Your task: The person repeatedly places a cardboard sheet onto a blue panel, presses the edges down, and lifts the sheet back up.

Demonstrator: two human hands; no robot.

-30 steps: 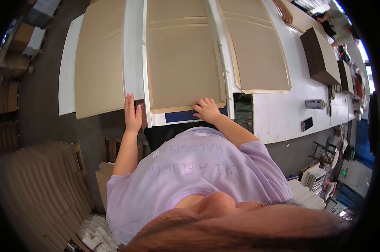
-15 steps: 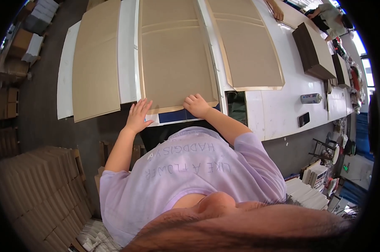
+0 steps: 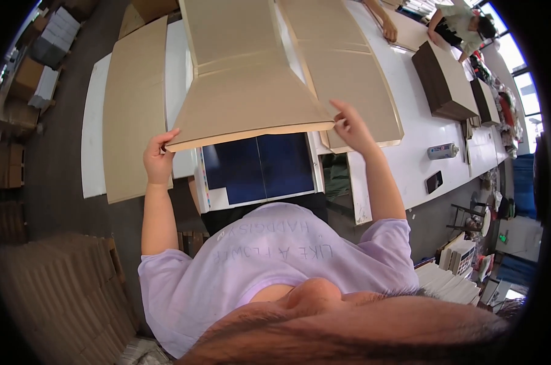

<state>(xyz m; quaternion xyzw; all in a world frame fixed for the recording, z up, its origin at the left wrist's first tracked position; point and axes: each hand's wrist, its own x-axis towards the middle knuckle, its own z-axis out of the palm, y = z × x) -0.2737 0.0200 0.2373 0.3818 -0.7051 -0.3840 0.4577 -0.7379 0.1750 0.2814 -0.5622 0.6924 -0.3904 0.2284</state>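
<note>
Tan cardboard panel with turned-over edges (image 3: 245, 100): directly ahead of the person, long axis running away from the body, near end lifted and spanning the gap between the hands. Left hand (image 3: 160, 159) closed in a pinch, thumb and fingers on the near left corner. Right hand (image 3: 354, 131) at the near right corner, index finger stretched clear, the other fingertips bunched at the edge; grip looks light, exact contact partly hidden. Both hands equally at the panel; bulk of it lies beyond them. Beneath the raised edge, towards the body: glossy dark blue sheet with white border (image 3: 260, 167), touched by neither hand.
</note>
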